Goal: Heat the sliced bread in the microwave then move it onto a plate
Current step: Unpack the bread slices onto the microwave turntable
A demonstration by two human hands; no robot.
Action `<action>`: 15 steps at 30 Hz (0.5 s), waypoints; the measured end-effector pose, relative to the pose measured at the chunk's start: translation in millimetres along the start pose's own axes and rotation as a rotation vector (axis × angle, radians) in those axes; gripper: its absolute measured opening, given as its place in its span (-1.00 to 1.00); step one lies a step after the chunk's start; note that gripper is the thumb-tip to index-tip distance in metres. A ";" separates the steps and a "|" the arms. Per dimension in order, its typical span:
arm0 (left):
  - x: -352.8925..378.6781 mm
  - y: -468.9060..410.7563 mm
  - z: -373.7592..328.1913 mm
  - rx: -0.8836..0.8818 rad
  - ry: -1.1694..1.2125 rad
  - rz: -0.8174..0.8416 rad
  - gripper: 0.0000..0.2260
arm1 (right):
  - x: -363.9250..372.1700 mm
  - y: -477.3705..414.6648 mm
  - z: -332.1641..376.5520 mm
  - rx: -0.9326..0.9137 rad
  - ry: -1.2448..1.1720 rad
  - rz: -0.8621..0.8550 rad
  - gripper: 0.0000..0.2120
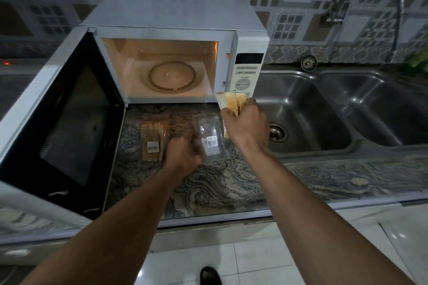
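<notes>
Plainly the bread is out of its packaging and bound for the oven; the right hand point(245, 125) grips a small stack of sliced bread point(231, 100) on edge, fingers curled round the lower half, raised just in front of the microwave's point(176, 14) control panel and a little right of the cavity mouth. The door point(62, 122) stands swung wide to the left, which leaves a free path in; the cavity is lit and the glass turntable point(172, 75) lies bare, so I judge heating has not begun.

The left hand point(184, 155) is blurred; its fingers are curled at the near edge of a clear wrapper point(210, 139) on the counter point(220, 183), apparently pinching it, probably to hold it down while the slices come free. Just left of that hand lies a second pack point(153, 141) with slices inside, label up.

The sink point(312, 111) sits close beside the bread hand; a dropped slice could land there. No plate is in view; one is needed for the last step.
</notes>
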State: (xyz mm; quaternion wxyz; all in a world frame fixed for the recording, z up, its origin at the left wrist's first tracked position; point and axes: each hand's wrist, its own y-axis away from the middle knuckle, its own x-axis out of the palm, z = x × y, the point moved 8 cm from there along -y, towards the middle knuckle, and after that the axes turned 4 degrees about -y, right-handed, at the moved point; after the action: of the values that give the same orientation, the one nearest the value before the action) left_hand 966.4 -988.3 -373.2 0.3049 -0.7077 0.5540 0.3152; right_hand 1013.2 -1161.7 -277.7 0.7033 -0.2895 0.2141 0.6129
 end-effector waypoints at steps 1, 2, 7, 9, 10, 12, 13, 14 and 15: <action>-1.2 -3.1 4.1 -0.025 0.038 -0.022 -0.76 | 2.3 -2.8 3.4 -0.011 -0.001 0.012 -0.69; -2.5 -7.0 9.0 -0.071 0.087 -0.048 -0.75 | 4.1 -5.7 7.5 -0.030 0.005 0.024 -0.71; -11.7 -27.2 28.0 -0.252 0.205 -0.191 -0.78 | 16.8 -27.4 29.3 -0.101 -0.002 0.035 -0.68; -6.0 -36.7 35.0 -0.272 0.164 -0.186 -0.73 | 26.3 -35.2 36.0 -0.115 -0.013 0.049 -0.65; -1.1 -43.3 38.5 -0.278 0.139 -0.186 -0.72 | 30.1 -39.2 39.4 -0.121 -0.023 0.059 -0.65; 7.0 -54.9 44.3 -0.324 0.193 -0.180 -0.71 | 39.3 -45.8 46.2 -0.133 -0.019 0.079 -0.63; 10.1 -59.9 48.1 -0.345 0.228 -0.217 -0.68 | 43.2 -48.8 50.1 -0.145 -0.013 0.084 -0.62; 15.1 -64.1 55.1 -0.404 0.272 -0.213 -0.66 | 47.2 -52.0 54.1 -0.161 -0.014 0.090 -0.61; 20.3 -68.2 58.1 -0.417 0.212 -0.158 -0.68 | 51.4 -55.5 58.5 -0.174 -0.017 0.101 -0.61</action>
State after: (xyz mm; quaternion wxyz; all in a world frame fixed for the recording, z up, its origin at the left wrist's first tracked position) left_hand 1030.5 -941.2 -419.3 0.1162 -0.8256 0.4487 0.3217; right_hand 1072.8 -1089.1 -260.0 0.6453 -0.3332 0.1685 0.6664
